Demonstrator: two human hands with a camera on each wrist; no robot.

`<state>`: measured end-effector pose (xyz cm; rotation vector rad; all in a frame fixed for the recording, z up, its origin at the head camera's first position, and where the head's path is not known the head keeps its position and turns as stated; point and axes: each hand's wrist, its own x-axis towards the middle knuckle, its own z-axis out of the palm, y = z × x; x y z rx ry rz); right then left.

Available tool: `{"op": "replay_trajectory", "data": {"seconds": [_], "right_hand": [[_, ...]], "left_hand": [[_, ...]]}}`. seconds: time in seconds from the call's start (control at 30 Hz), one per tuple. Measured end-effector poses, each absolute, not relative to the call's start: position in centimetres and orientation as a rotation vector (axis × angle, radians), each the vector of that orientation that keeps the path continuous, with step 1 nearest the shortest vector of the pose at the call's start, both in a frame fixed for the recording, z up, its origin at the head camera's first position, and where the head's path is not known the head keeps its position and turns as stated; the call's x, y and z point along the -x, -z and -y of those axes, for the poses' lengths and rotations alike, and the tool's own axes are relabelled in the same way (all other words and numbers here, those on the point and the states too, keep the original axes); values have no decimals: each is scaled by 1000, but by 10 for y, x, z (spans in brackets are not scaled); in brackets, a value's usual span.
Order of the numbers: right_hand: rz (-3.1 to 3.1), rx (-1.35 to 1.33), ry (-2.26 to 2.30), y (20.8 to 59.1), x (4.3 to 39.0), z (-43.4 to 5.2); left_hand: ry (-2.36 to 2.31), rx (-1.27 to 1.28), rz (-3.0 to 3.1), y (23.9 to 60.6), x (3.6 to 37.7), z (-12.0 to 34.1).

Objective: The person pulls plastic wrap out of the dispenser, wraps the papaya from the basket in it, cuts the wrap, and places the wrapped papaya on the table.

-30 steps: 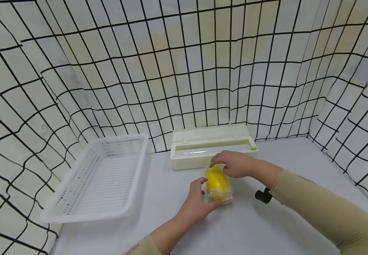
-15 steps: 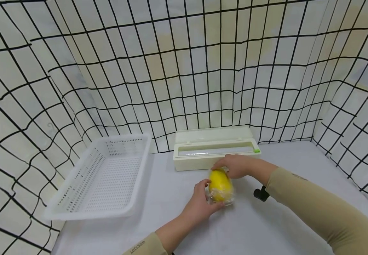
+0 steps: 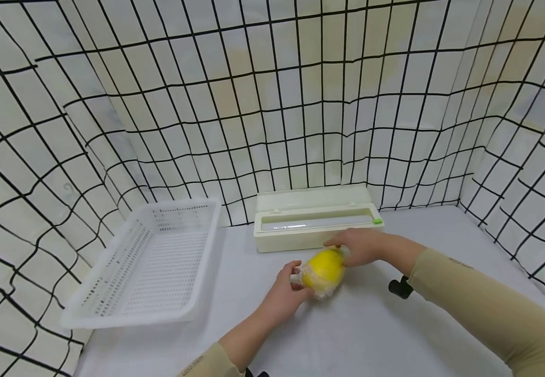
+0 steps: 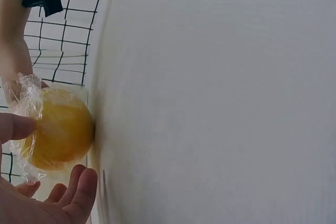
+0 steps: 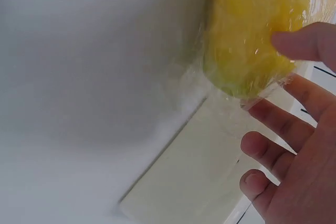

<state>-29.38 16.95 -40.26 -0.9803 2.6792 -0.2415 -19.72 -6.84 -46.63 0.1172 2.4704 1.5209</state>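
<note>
A yellow fruit point(image 3: 326, 269) wrapped in clear cling film lies on the white table, with film bunched at its left end; its exact kind is unclear. My left hand point(image 3: 279, 296) holds that left end, and its thumb point(image 4: 20, 127) presses the film in the left wrist view. On the far right side, my right hand point(image 3: 359, 246) grips the fruit, its thumb point(image 5: 299, 43) on the wrapped surface. A greenish tip shows under the film in the right wrist view. Just behind the fruit stands a cream cling film dispenser point(image 3: 277, 242), lid raised, a film roll inside.
On the left sits a white perforated plastic basket point(image 3: 185, 314). Black wire grid point(image 3: 272, 110) encloses the table at the back and both sides. A dark wrist-worn device point(image 3: 401, 287) hangs below the right forearm.
The fruit has turned on the table, its near end swinging left. My left hand has shifted slightly left with the film end, and my right hand slightly right.
</note>
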Motion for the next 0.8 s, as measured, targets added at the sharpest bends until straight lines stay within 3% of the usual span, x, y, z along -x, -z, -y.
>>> {"op": "replay_trajectory", "data": {"seconds": [0.37, 0.8], "right_hand": [[-2666, 854, 289, 404, 287, -184], [-2575, 706, 612, 424, 284, -195]], "left_hand": [[-1903, 257, -2257, 464, 213, 70], [-1883, 195, -2298, 467, 217, 62]]}}
